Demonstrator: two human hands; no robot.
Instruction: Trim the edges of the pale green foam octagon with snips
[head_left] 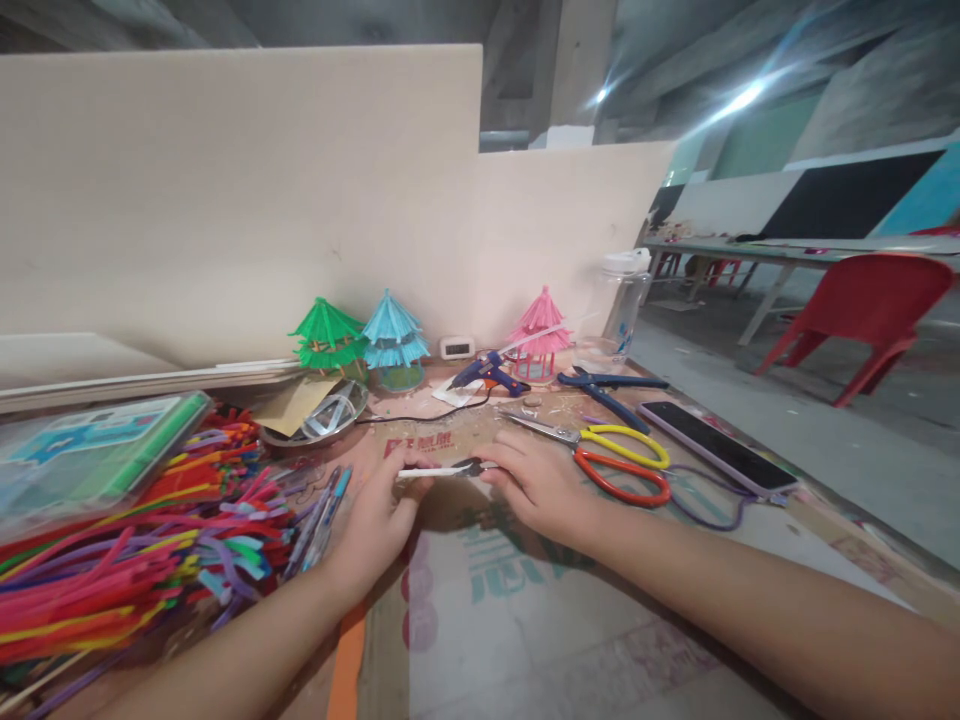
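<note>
Between my two hands lies a thin white strip [441, 472], held level above the cardboard, with a small dark piece [472, 467] at its right end. My left hand [384, 512] is closed in a pinch on the strip's left end. Thumb and fingers of my right hand [536, 485] close on the dark piece's side; its exact kind is too small to make out. Just right of my right hand lie scissors [621, 480] with one yellow and one red handle.
Pipe cleaners [112, 570], pens [322, 520] and a clear plastic case [82, 455] lie left. Behind stand green [322, 330], blue [390, 335] and pink [543, 325] small pavilions, a glue gun [491, 374], pliers [611, 390] and a bottle [621, 305]. A phone [712, 445] lies right.
</note>
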